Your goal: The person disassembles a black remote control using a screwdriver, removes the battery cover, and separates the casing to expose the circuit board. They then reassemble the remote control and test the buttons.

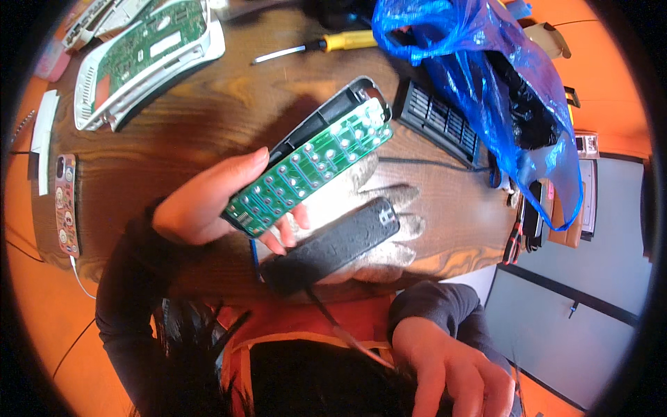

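My left hand (208, 187) is closed around a long green circuit board (313, 167) and a black plastic housing half (316, 115) behind it. Rows of round contacts cover the board, and its upper end points away to the right. Below it, a long black plastic piece (340, 240) with pale marks at one end lies on a grey-white work glove (410, 226). My right hand (451, 361) is low at the right, near the front edge of the view, fingers bent downward and apart. Nothing shows in it; its fingertips are partly cut off.
A yellow-handled screwdriver (347, 42) lies at the back beside a blue plastic bag (479, 76). A black slatted part (438, 121) lies under the bag's edge. At left are a white casing with a circuit board (149, 59) and a phone (67, 205) on a cable. Red-handled pliers (513, 243) sit at right.
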A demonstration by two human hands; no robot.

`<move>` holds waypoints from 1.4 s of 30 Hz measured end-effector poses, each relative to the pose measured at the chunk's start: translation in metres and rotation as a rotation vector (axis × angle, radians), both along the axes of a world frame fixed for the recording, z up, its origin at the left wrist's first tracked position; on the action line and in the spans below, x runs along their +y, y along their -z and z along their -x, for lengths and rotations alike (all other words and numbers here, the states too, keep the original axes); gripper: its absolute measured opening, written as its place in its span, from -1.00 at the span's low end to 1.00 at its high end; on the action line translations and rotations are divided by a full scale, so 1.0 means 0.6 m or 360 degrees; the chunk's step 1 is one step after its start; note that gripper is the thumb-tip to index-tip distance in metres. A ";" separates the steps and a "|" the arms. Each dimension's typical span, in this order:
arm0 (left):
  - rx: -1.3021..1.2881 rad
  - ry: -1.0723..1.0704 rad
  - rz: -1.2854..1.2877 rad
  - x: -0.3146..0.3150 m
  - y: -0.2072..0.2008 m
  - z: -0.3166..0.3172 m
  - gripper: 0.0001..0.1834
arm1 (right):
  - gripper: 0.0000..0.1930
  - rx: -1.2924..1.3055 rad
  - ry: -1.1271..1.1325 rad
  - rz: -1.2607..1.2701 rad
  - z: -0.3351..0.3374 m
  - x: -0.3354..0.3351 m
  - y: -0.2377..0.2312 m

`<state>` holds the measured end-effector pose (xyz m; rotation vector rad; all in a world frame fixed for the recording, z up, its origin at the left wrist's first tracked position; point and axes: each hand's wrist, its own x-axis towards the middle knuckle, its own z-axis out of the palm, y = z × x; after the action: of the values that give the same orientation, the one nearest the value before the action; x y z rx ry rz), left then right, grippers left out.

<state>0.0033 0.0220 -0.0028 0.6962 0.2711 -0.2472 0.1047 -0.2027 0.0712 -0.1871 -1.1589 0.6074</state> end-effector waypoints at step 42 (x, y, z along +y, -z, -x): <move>0.0004 0.0000 -0.0591 -0.040 -0.050 0.004 -0.63 | -0.71 -0.2077 0.1538 0.1141 -0.182 0.083 0.089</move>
<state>0.0010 -0.0018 0.0272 1.0630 0.3232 -0.1994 0.2141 -0.1530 0.0180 -1.8470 -1.7794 -0.0972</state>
